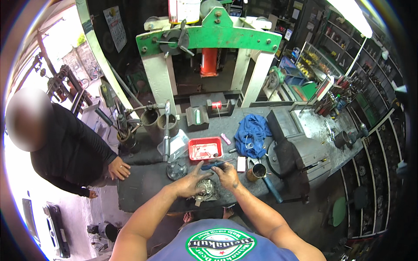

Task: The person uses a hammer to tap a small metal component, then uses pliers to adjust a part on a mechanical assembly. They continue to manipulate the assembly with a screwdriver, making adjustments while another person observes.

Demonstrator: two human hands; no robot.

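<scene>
My right hand (pixel 228 176) is closed round a slim dark-blue tool (pixel 211 165) with a thin end pointing right; its exact kind is unclear. My left hand (pixel 190 182) has its fingers apart, with the fingertips near the tool and the thumb by a round metal machine part (pixel 206 189). That part looks like an alternator housing and lies on the dark workbench (pixel 148 185) just below my hands. A round slotted metal cover (pixel 176 170) lies left of my left hand. Beyond my hands stands a red tray (pixel 205 145) with small dark bits in it.
A bench vise (pixel 300 158), a blue cloth (pixel 251 135) and a metal cup (pixel 257 172) are to the right. A long-handled wrench (pixel 166 135) and tool-filled cans (pixel 126 141) stand left. A green press frame (pixel 209 37) rises behind. A co-worker's hand (pixel 118 168) rests on the bench's left edge.
</scene>
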